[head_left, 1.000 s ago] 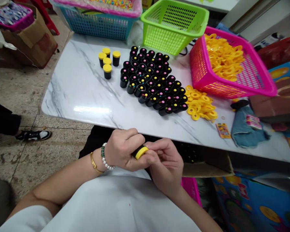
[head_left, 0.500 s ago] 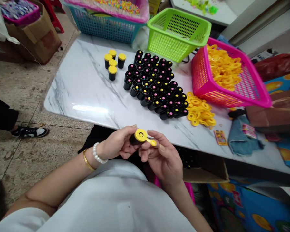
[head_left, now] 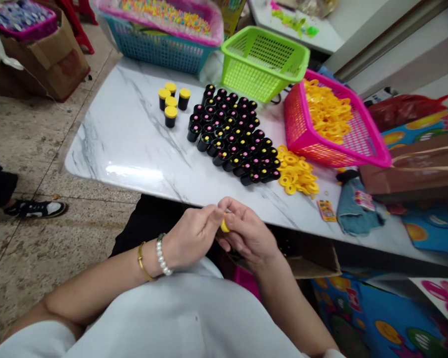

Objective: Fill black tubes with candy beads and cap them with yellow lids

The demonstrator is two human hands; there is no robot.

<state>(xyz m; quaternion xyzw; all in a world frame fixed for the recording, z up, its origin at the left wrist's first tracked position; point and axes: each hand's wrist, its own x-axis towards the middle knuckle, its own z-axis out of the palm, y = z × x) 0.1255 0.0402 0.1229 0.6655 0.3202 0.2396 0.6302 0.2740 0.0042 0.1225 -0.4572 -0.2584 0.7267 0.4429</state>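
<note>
My left hand (head_left: pixel 192 234) and my right hand (head_left: pixel 248 233) meet just below the table's near edge, both closed around a small black tube with a yellow cap (head_left: pixel 224 226); only a sliver of yellow shows between the fingers. On the marble table (head_left: pixel 134 144) stands a block of several open black tubes (head_left: pixel 231 134) with coloured beads inside. A few capped tubes (head_left: pixel 170 102) stand apart to its left. Loose yellow caps (head_left: pixel 296 174) lie to its right.
A pink basket (head_left: pixel 306 134) of yellow caps, a green basket (head_left: pixel 263 62) and a blue basket (head_left: pixel 157 44) line the table's far side. A folded denim cloth (head_left: pixel 354 214) and a small card (head_left: pixel 325 210) lie at the right. Someone's shoe (head_left: pixel 35 209) rests on the floor at left.
Half a second ago the yellow cap stood flipped open above the tube; now both hands have closed over it and sit slightly lower. The view has shifted a little.
</note>
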